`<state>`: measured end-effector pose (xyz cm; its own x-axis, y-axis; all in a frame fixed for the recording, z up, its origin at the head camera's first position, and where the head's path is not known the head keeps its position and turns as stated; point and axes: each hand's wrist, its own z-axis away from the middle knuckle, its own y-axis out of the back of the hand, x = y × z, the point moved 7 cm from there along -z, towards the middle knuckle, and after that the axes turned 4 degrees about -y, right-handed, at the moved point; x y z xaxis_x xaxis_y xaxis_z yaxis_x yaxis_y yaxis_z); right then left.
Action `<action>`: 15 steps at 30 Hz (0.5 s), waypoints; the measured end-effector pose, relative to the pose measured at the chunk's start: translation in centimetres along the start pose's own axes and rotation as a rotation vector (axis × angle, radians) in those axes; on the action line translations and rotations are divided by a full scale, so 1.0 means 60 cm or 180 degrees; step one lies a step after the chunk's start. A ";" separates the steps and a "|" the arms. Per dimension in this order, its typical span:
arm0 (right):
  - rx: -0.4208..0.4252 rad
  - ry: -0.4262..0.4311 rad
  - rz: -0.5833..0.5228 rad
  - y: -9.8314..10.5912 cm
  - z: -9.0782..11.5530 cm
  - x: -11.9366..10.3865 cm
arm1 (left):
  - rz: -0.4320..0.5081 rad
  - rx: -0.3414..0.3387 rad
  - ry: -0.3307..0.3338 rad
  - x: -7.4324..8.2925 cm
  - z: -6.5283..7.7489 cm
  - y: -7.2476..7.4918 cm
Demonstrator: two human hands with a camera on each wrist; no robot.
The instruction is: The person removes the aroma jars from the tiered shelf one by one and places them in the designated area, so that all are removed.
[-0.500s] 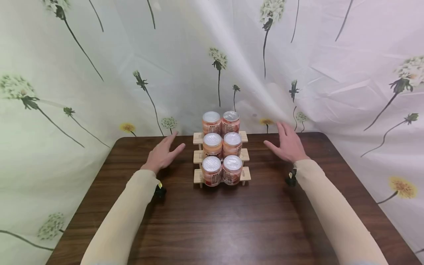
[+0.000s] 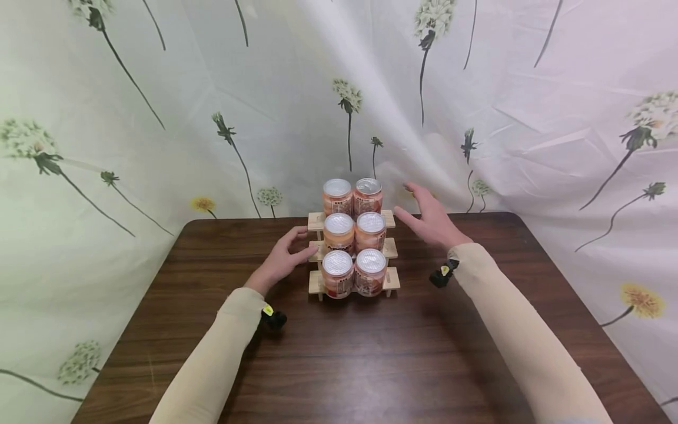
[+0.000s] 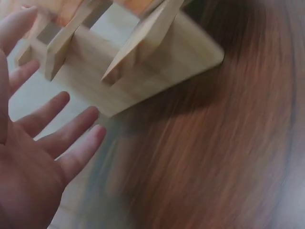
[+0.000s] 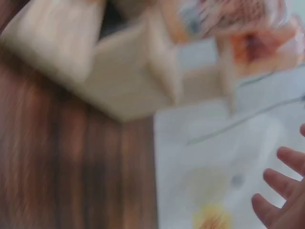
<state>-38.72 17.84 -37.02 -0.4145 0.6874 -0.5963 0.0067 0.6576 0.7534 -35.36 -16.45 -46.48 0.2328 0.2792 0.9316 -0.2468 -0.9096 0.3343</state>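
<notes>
A three-tier wooden rack (image 2: 391, 277) stands toward the back of the table, with two cans on each tier. The cans, such as the front left one (image 2: 338, 274), have silvery lids and orange-pink labels. My left hand (image 2: 281, 259) is at the rack's left side, fingers spread; in the left wrist view its fingertips appear apart from the rack's side panel (image 3: 143, 90). On the right, my right hand (image 2: 430, 219) reaches near the top tier, fingers extended and holding nothing. The right wrist view shows the rack's side (image 4: 128, 76) blurred, with the fingers (image 4: 281, 183) apart from it.
The dark brown wooden table (image 2: 339, 365) stretches in front of the rack. Behind it hangs a pale cloth (image 2: 296, 106) printed with dandelions, close to the table's back edge. Each wrist carries a small black device (image 2: 444, 274).
Both hands have moved inward toward the rack, the left one also coming slightly nearer and the right one shifting left. The rack and its cans have stayed in place.
</notes>
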 end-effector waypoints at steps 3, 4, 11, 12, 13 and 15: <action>-0.0088 0.0000 -0.0125 -0.003 -0.012 -0.028 | 0.0166 -0.0035 0.0090 -0.007 0.000 -0.013; -0.0117 -0.0006 -0.0163 -0.004 -0.016 -0.037 | 0.0222 -0.0016 0.0111 -0.010 0.000 -0.015; -0.0325 -0.0129 -0.0537 -0.016 -0.040 -0.074 | 0.0468 0.0088 0.0136 -0.022 0.004 -0.019; -0.0348 -0.0163 -0.0563 -0.019 -0.043 -0.077 | 0.0493 0.0089 0.0146 -0.024 0.005 -0.020; -0.0365 -0.0204 -0.0576 -0.021 -0.046 -0.078 | 0.0525 0.0089 0.0165 -0.026 0.006 -0.021; -0.0404 -0.0238 -0.0613 -0.027 -0.052 -0.084 | 0.0559 0.0113 0.0212 -0.030 0.007 -0.023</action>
<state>-39.51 12.34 -34.37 -0.3284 0.5770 -0.7478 -0.1825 0.7380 0.6496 -35.03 -15.84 -48.70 0.1261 0.1340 0.9829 -0.2446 -0.9561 0.1617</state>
